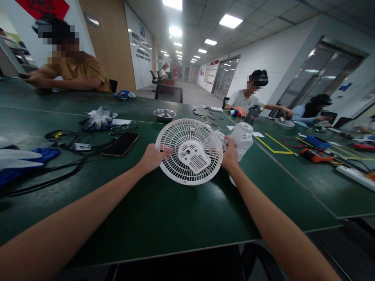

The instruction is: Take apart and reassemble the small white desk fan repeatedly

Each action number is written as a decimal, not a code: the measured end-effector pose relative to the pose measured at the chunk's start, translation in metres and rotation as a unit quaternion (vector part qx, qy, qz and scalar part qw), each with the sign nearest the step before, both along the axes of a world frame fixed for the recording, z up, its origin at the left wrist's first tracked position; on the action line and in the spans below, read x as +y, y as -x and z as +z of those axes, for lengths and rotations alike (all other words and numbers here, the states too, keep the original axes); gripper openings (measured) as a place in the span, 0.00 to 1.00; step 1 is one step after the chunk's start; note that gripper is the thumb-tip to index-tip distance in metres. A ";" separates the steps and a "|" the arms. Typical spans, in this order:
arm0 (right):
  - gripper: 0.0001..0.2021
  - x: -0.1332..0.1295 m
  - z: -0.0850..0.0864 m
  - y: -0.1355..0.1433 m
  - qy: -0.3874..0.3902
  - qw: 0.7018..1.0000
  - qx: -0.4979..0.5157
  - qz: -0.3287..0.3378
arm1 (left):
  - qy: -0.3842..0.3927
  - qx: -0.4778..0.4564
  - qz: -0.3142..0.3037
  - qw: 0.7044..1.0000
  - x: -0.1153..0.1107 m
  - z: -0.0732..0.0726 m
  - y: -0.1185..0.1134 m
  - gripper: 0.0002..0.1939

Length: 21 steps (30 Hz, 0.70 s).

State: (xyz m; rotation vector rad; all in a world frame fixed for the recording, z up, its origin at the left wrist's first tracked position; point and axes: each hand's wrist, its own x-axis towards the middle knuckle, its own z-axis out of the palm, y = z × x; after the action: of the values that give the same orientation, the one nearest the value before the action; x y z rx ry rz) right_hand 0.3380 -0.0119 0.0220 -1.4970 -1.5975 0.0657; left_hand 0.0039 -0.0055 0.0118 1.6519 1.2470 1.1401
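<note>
A round white fan grille is raised above the green table, its slotted centre plate facing me. My left hand pinches its left rim, with the thumb lying over the bars. My right hand is closed at the right rim; some of its fingers are hidden behind. Just past that hand, a white fan body stands on the table, partly covered by the hand and the grille. Whether my right fingers also touch the fan body, I cannot tell.
A metal bowl sits behind the grille. To the left lie a phone, black cables and work gloves. On the right are an orange-black multimeter and a white power strip. Several people sit around the table.
</note>
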 end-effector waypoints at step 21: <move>0.46 0.012 0.013 -0.045 -0.050 0.971 0.090 -0.215 | 0.090 -0.083 0.022 0.992 0.025 -0.011 0.020 0.11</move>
State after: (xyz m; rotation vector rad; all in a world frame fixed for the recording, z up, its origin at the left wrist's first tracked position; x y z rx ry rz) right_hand 0.3832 0.0005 0.0347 -1.6743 -1.0923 -0.1204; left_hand -0.0164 0.0191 0.0004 1.3738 1.2465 1.1321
